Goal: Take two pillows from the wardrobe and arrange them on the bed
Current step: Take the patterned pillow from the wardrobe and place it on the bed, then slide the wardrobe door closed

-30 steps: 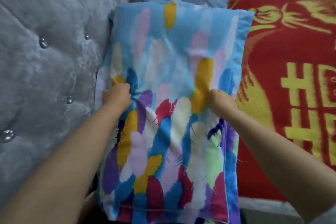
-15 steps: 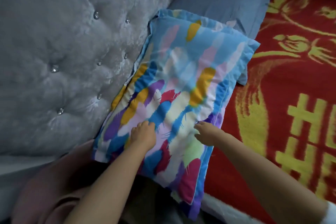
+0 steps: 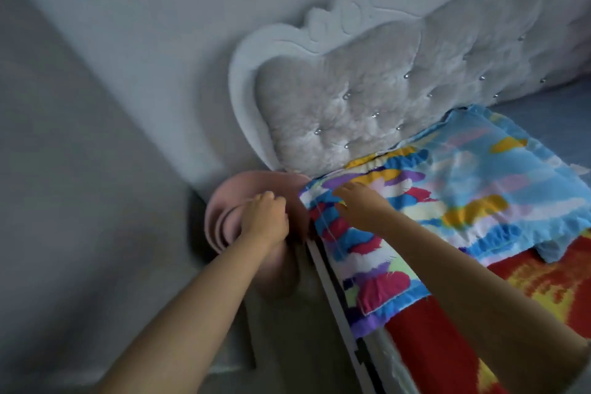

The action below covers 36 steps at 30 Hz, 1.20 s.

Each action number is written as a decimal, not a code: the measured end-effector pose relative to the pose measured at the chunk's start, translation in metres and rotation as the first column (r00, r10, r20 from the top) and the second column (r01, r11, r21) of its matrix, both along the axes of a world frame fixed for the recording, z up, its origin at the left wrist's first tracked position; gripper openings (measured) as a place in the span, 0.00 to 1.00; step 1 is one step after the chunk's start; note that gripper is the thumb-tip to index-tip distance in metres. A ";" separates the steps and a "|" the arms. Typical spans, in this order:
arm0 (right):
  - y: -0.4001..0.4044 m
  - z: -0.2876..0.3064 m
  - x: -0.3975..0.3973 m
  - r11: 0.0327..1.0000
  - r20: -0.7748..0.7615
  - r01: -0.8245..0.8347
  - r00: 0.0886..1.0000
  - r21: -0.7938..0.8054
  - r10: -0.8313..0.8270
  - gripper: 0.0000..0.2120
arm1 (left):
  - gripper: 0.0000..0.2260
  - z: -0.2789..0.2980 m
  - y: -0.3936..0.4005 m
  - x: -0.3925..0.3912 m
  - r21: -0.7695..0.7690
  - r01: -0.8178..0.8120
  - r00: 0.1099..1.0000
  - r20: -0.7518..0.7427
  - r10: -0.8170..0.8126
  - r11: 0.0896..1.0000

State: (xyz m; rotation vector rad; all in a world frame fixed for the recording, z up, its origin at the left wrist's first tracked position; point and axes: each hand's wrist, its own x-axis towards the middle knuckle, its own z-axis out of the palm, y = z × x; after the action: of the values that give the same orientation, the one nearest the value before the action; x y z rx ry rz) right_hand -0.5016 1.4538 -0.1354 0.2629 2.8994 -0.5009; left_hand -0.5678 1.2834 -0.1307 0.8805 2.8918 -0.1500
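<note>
A feather-patterned pillow in blue, yellow, pink and purple lies on the bed, its long edge pressed against the grey tufted headboard and its near end hanging a little over the side of the mattress. It rests partly on a red and yellow blanket and partly on a plain blue pillow behind it. The right hand lies flat on the pillow's near corner, fingers spread and pressing the cloth rather than gripping it. The left hand hangs just beside that corner, off the bed, curled into a loose fist; whether it pinches anything cannot be told. Below it sits a pink round object, blurred, next to the bed frame.
</note>
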 end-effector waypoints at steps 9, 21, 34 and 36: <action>-0.242 0.069 0.029 0.922 -0.254 -0.386 0.888 0.036 0.382 0.16 | 0.10 0.075 -0.256 0.111 0.221 -0.320 0.904 -0.219 0.367 0.921; -0.569 0.095 0.114 0.778 -0.232 -0.612 0.744 0.142 0.627 0.13 | 0.12 0.085 -0.588 0.257 0.157 -0.710 0.659 -0.198 0.726 0.687; -0.916 0.175 -0.011 0.489 -0.375 -0.833 0.380 0.258 0.846 0.13 | 0.12 0.167 -0.890 0.191 0.162 -0.909 0.329 -0.284 0.901 0.384; -0.969 0.191 -0.032 0.485 -0.444 -0.819 0.327 0.308 0.834 0.13 | 0.12 0.182 -0.934 0.176 0.171 -0.915 0.301 -0.313 0.901 0.365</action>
State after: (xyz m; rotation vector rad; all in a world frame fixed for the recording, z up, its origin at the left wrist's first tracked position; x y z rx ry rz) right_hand -0.5337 0.4849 0.0555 -1.5931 2.9496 -0.3439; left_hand -0.3918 0.3495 0.0510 -1.0456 3.1464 -0.2639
